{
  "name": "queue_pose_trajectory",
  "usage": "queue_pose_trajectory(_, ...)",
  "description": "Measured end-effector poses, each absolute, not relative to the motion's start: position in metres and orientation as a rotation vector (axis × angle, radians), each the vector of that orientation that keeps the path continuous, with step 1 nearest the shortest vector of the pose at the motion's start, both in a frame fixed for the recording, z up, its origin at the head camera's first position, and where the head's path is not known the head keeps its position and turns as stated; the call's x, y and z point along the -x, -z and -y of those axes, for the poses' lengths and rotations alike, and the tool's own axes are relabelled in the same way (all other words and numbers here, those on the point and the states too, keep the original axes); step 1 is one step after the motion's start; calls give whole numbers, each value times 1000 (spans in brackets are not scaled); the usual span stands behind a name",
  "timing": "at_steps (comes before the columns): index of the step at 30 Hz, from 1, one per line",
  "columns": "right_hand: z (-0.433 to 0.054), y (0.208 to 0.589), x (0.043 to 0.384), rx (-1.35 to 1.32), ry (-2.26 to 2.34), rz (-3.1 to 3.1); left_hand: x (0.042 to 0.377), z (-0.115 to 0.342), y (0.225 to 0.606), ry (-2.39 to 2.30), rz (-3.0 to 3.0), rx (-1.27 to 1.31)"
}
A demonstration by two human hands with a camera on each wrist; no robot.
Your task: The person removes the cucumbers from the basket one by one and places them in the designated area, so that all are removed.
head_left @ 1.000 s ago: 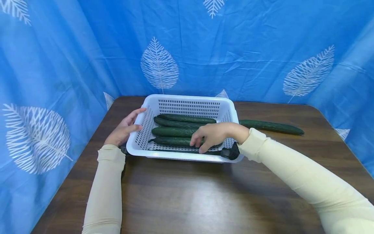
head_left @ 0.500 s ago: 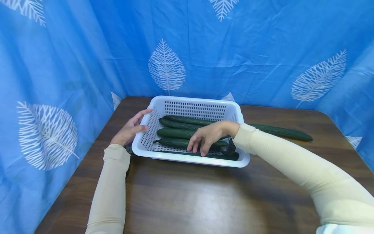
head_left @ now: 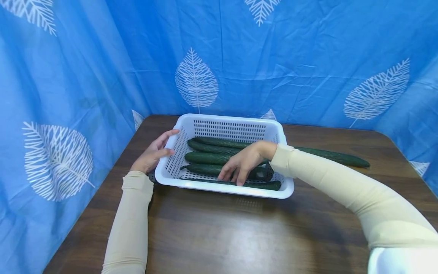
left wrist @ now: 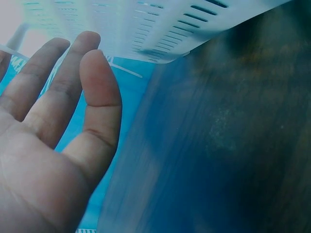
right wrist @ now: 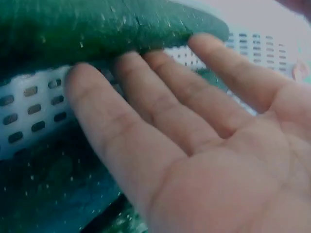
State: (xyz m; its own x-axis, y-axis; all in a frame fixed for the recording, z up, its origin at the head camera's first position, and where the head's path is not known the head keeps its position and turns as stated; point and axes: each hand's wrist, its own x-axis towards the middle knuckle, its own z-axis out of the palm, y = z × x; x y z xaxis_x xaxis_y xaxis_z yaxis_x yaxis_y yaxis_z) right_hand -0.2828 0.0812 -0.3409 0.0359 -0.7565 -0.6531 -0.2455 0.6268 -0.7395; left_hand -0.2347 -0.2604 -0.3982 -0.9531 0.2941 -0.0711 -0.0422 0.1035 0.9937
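Note:
A white slotted plastic basket (head_left: 205, 186) stands on the table with several dark green cucumbers (head_left: 205, 158) lying side by side in it. My left hand (head_left: 152, 153) rests at the basket's left end, index finger and thumb against the rim. Its fingers look nearly straight in the left wrist view, close to the slotted wall (left wrist: 165, 34). Over the basket's front part, my right hand (head_left: 248, 160) reaches down to the front cucumber (head_left: 270, 185). In the right wrist view its extended fingertips lie against or very near a cucumber (right wrist: 107, 29); contact is unclear.
Another cucumber (head_left: 335, 156) lies on the brown wooden table (head_left: 205, 228), right of the basket. A blue curtain (head_left: 137, 57) with white leaf prints hangs behind the table and along its sides. A dark wrist device (head_left: 267, 173) sits under the right wrist.
The head view has shifted, so the basket appears farther right. My right hand has dipped slightly toward the front cucumber, whose right end is now uncovered. My left hand stays at the rim.

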Motion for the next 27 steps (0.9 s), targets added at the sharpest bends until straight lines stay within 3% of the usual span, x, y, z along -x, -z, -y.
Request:
queue_pose_trajectory(17, -79, 345, 266, 1041, 401, -1756, 236, 262, 401, -1947, -2100, -247)
queue_pose_trajectory(27, -76, 341, 262, 994, 398, -1752, 236, 261, 399, -1953, -2092, -272)
